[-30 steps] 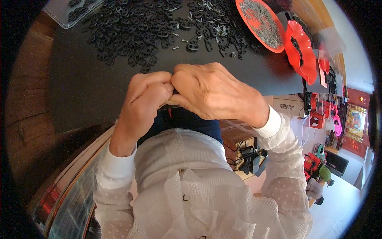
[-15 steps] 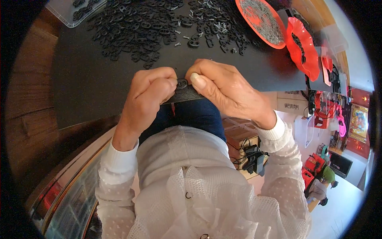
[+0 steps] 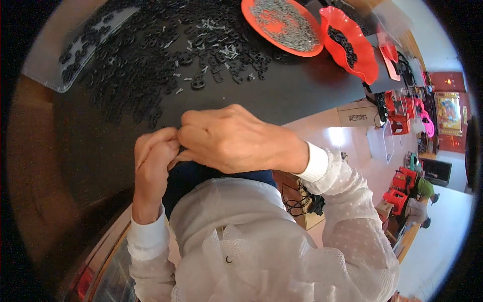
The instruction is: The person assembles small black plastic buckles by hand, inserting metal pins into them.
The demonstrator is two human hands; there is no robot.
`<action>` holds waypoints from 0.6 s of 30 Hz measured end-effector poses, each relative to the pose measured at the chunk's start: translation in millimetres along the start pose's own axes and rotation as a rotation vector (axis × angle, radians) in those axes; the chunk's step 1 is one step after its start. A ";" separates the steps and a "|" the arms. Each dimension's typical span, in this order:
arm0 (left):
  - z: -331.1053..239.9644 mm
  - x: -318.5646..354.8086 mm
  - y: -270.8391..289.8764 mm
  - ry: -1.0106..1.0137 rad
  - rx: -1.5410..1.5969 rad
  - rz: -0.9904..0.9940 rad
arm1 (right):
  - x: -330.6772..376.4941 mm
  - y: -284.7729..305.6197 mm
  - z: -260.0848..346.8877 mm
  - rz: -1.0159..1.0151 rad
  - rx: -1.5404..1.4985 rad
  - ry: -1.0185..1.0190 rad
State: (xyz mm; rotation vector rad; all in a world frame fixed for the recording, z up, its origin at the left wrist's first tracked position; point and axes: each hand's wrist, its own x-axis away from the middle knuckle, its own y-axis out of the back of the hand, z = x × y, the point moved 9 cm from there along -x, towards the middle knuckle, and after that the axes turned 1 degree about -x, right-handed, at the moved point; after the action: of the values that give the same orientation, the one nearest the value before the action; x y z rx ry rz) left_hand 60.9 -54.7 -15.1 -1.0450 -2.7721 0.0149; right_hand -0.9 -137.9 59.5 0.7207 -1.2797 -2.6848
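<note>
**Black small parts, two hands at the counter edge**

Item 1. Left hand (image 3: 153,161) and right hand (image 3: 236,138): brought together at the near edge of the counter (image 3: 302,95), fingertips of both meeting at one spot. The grip of each is pinched together, seemingly on a small piece, but the right hand's knuckles cover the meeting point and the piece itself cannot be made out (so whether anything is clamped there cannot be told). Hands are held close to the body, over a dark blue garment (image 3: 201,176), probably so that fine fingertip work stays steady and near the eye.

Item 2. Heap of small black parts (image 3: 146,55): loose rings and links spread wide over the far half of the counter, with a few pale metal bits (image 3: 214,48) mixed in. It lies just beyond the hands, within easy reach.

Item 3. Clear plastic tray (image 3: 55,63): far left, holding some of the same black pieces.

Item 4. Red round dish (image 3: 282,25): filled with grey metal pieces. Beside it, a red scalloped bowl (image 3: 352,48) with black rings (kinds kept apart by container).

Item 5. Surface and room: dark matt counter top with a wooden border at left. To the right, a pale floor, a cardboard box (image 3: 359,113), red crates (image 3: 400,181) and a dark screen (image 3: 435,171) further off.
</note>
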 end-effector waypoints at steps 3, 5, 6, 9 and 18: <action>-3.8 -1.6 -5.5 -0.074 -0.030 0.084 | 0.2 2.5 -0.3 -0.009 -0.065 0.034; -6.8 1.5 2.0 -0.092 -0.042 -0.088 | 2.5 8.1 3.3 -0.062 -0.079 0.027; -2.3 -0.1 -1.4 -0.036 0.025 0.008 | 4.0 4.9 0.2 0.004 -0.085 -0.018; -4.8 0.3 -3.3 -0.022 -0.091 0.052 | 9.2 5.7 -5.9 0.074 -0.204 -0.124; -15.3 0.7 -7.5 -0.181 0.046 0.140 | 49.4 102.7 -47.6 -0.313 -0.146 -0.446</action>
State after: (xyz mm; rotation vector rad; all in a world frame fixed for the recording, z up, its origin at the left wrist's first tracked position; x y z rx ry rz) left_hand 58.1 -60.8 0.6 -1.2832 -2.8334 0.2003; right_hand -36.2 -251.6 92.2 0.3349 -1.0993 -3.2909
